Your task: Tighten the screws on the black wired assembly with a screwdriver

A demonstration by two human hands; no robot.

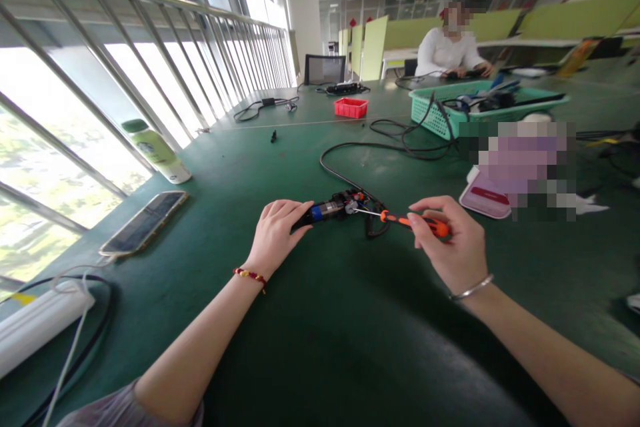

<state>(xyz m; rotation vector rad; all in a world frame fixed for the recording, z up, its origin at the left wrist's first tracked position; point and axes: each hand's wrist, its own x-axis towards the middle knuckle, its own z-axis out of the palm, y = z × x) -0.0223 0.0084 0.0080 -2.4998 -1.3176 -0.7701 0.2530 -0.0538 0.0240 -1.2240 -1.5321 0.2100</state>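
Note:
My left hand (280, 230) is wrapped round the dark near end of a corded electrical device (327, 209). It has a black, blue and silver cylindrical body, and its far end shows exposed parts and small coloured bits. In my right hand (453, 240) is a screwdriver (400, 220) with an orange and black handle, held between thumb and fingers. Its thin shaft points left, with the tip at the device's exposed end. Whether the tip sits in a screw is too small to tell. A black cable (345, 145) runs from the device across the table.
Right of centre stands a green basket (435, 113) of tools and cables, with a small red tray (351, 109) nearby. A phone (145, 223) and bottle (157, 152) lie left by the railing. A pink-framed object (485, 203) lies right. Another person (445, 50) sits across the table.

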